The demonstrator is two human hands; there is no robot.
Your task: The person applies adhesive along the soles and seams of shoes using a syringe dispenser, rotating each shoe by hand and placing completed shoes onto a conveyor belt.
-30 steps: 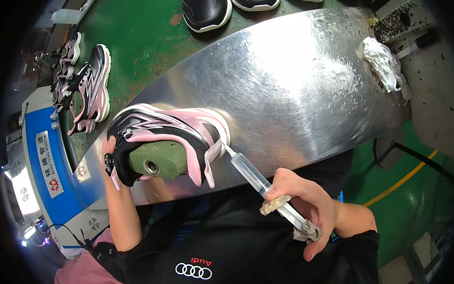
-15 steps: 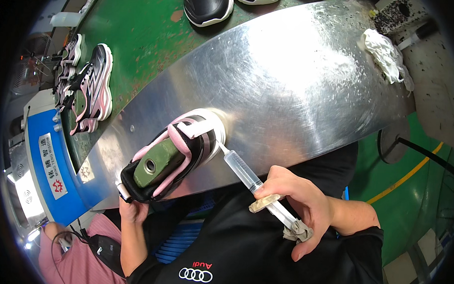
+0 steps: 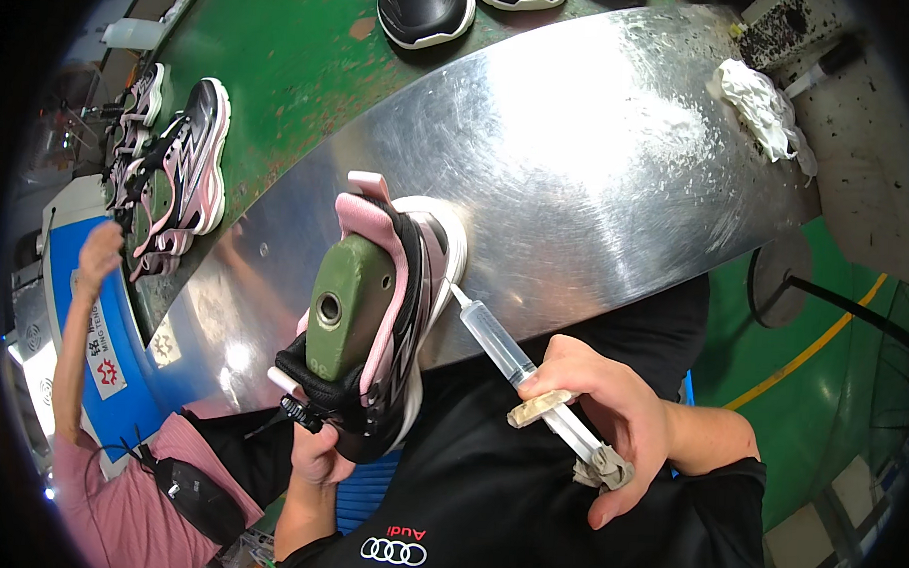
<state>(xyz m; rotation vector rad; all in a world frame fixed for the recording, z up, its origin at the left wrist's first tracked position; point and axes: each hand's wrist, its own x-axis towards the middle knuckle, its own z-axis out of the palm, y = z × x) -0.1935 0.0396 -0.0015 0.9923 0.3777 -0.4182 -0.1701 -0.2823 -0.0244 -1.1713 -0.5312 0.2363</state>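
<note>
A pink, black and white running shoe [image 3: 427, 258] is tilted above the metal bench top, a green shoe last [image 3: 352, 285] filling its opening. My left hand [image 3: 320, 458] is closed on the shoe's lower end by the black laces, its fingers partly hidden beneath it. In my right hand [image 3: 620, 415] is a clear syringe [image 3: 495, 340], held at its flange with the fingers wrapped behind. The syringe's fine tip touches or nearly touches the white sole edge near the heel. Wrapping that looks like tape covers the flange and the plunger end.
Across the green table stand pink and black shoes [image 3: 201, 155] at left and black shoes [image 3: 426, 13] at the far edge. Crumpled white cloth [image 3: 763, 110] lies at the metal bench's [image 3: 579, 168] right end. A co-worker's arm [image 3: 77, 341] reaches up by a blue panel [image 3: 136, 373].
My left hand has turned the shoe more upright and shifted it right. My right hand moved slightly right with the syringe. At left, the co-worker's arm has come up.
</note>
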